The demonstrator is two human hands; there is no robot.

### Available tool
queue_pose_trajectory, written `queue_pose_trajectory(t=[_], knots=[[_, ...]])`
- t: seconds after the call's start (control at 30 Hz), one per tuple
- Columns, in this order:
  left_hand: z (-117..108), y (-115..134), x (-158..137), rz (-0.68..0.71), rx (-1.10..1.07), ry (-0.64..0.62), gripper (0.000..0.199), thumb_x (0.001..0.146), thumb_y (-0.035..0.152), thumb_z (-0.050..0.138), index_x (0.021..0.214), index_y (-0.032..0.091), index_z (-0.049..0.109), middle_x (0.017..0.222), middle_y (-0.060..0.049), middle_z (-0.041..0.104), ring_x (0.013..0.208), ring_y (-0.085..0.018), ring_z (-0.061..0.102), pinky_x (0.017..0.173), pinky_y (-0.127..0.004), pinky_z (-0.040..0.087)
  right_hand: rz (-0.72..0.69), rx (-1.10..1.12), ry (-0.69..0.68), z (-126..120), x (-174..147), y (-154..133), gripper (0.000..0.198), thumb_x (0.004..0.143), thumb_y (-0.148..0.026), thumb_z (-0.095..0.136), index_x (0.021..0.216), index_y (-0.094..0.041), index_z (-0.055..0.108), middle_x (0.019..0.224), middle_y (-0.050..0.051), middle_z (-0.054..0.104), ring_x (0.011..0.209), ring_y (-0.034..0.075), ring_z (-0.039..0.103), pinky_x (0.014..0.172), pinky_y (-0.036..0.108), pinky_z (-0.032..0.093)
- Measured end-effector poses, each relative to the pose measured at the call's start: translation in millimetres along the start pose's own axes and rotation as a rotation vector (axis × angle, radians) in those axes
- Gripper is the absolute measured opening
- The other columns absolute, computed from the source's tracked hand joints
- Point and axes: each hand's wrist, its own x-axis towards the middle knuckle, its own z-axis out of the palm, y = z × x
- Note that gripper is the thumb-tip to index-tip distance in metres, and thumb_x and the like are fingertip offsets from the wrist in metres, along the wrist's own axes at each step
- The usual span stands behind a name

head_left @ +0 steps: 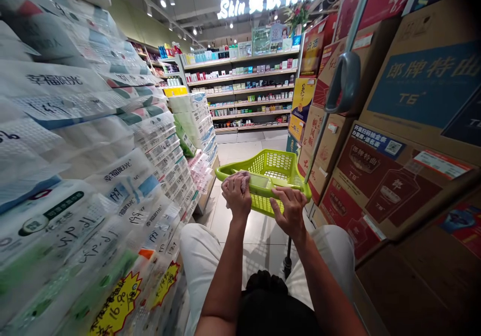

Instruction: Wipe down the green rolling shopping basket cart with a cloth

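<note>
A bright green plastic shopping basket (258,205) with perforated walls is in front of my knees, tilted so that its inside shows. My left hand (237,200) is closed around a crumpled pinkish-grey cloth (245,177), pressed against the near left part of the basket's rim. At the near right rim, my right hand (292,210) grips the edge, its fingers lying over the top. A long grey pole with a loop handle (343,83) rises at the basket's right side. Parts of the cloth are hidden under my left fingers.
Stacked packs of tissue paper (124,171) with handwritten prices crowd the left side. Cardboard cartons (391,176) are piled high at my right. Shelves of small boxes and bottles (244,83) stand at the aisle's far end, beyond the tiled floor (225,221).
</note>
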Motion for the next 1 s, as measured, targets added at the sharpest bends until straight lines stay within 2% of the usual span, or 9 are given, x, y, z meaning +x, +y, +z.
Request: queue_pose_trajectory(t=[0.13,0.27,0.33,0.43,0.6,0.73,0.87,1.0], knots=[[-2,-5,-2,0.009,-0.021,0.009,0.018,0.097,0.027,0.058,0.106,0.026,0.074,0.125,-0.009,0.071,0.123,-0.031,0.053,0.113,-0.051,0.037,-0.021,0.024,-0.003,-9,-3,5,0.022,0.100,-0.034,0.054,0.115,-0.026,0.068,0.116,0.004,0.072,0.105,0.025,0.059,0.097,0.042,0.032],[-6,-24,10,-0.141,-0.033,0.104,0.019,0.097,0.029,0.057,0.102,0.024,0.074,0.122,-0.012,0.070,0.118,-0.031,0.055,0.111,-0.051,0.039,-0.033,0.057,-0.007,-16,-6,12,0.023,0.100,-0.035,0.053,0.115,-0.027,0.069,0.117,0.004,0.073,0.105,0.025,0.060,0.097,0.042,0.033],[-9,-27,14,-0.185,-0.020,0.106,0.019,0.096,0.029,0.056,0.102,0.023,0.074,0.123,-0.012,0.070,0.117,-0.031,0.055,0.110,-0.052,0.039,-0.023,0.081,0.007,-17,-7,16,0.024,0.100,-0.035,0.052,0.113,-0.027,0.070,0.117,0.004,0.074,0.105,0.025,0.061,0.098,0.043,0.032],[-12,-15,9,-0.151,0.013,0.034,0.018,0.095,0.027,0.058,0.103,0.025,0.074,0.122,-0.011,0.070,0.117,-0.033,0.053,0.108,-0.053,0.040,0.000,0.137,0.050,-15,-6,26,0.026,0.101,-0.037,0.051,0.110,-0.027,0.073,0.113,0.004,0.075,0.103,0.025,0.061,0.099,0.044,0.032],[-11,17,-4,0.039,0.024,-0.111,0.019,0.096,0.025,0.059,0.108,0.028,0.074,0.127,-0.007,0.070,0.121,-0.031,0.052,0.110,-0.050,0.040,0.037,0.201,0.066,-20,1,52,0.034,0.102,-0.039,0.046,0.102,-0.026,0.077,0.109,0.003,0.076,0.101,0.025,0.063,0.101,0.046,0.034],[-14,17,1,-0.053,0.110,-0.101,0.019,0.095,0.027,0.061,0.109,0.028,0.074,0.123,-0.008,0.072,0.118,-0.033,0.052,0.105,-0.051,0.042,-0.020,0.241,0.050,-26,4,68,0.033,0.103,-0.038,0.046,0.102,-0.027,0.077,0.109,0.003,0.077,0.102,0.024,0.065,0.099,0.044,0.038],[-22,10,9,-0.098,0.170,-0.099,0.021,0.096,0.029,0.060,0.111,0.027,0.074,0.123,-0.008,0.073,0.119,-0.033,0.051,0.107,-0.050,0.041,-0.006,0.156,0.090,-22,0,62,0.026,0.102,-0.035,0.050,0.098,-0.026,0.075,0.108,0.004,0.077,0.102,0.024,0.064,0.101,0.044,0.037],[-28,11,6,-0.040,0.213,-0.146,0.022,0.097,0.029,0.058,0.112,0.027,0.074,0.120,-0.008,0.073,0.117,-0.033,0.051,0.106,-0.051,0.040,0.006,-0.026,0.139,-5,-1,29,0.022,0.100,-0.035,0.054,0.110,-0.025,0.071,0.116,0.007,0.074,0.107,0.026,0.059,0.103,0.045,0.035]])
